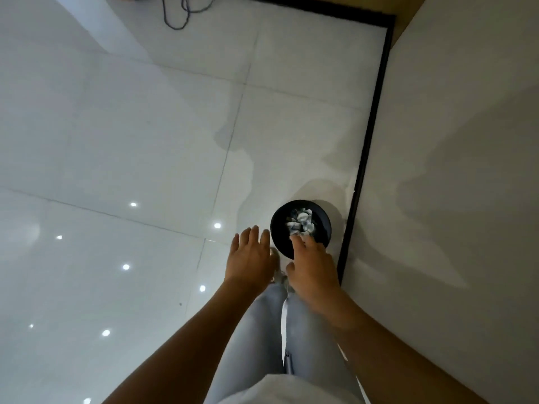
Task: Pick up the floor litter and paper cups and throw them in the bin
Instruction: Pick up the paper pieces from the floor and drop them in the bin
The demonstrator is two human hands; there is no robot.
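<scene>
A round black bin (278, 228) stands on the white tiled floor close to the wall, seen from above. Crumpled white and blue paper litter (300, 223) lies inside it. My left hand (250, 258) hovers just left of the bin with its fingers straight and spread, holding nothing. My right hand (312, 266) hangs over the bin's near rim, fingers relaxed and pointing down toward the litter, with nothing in it.
A black skirting strip (364, 153) runs along the white wall (452, 141) on the right. A dark cable (180, 13) lies coiled on the floor at the far end. My legs in light trousers (280, 330) stand below the hands. Glossy tiles (116, 141) spread to the left.
</scene>
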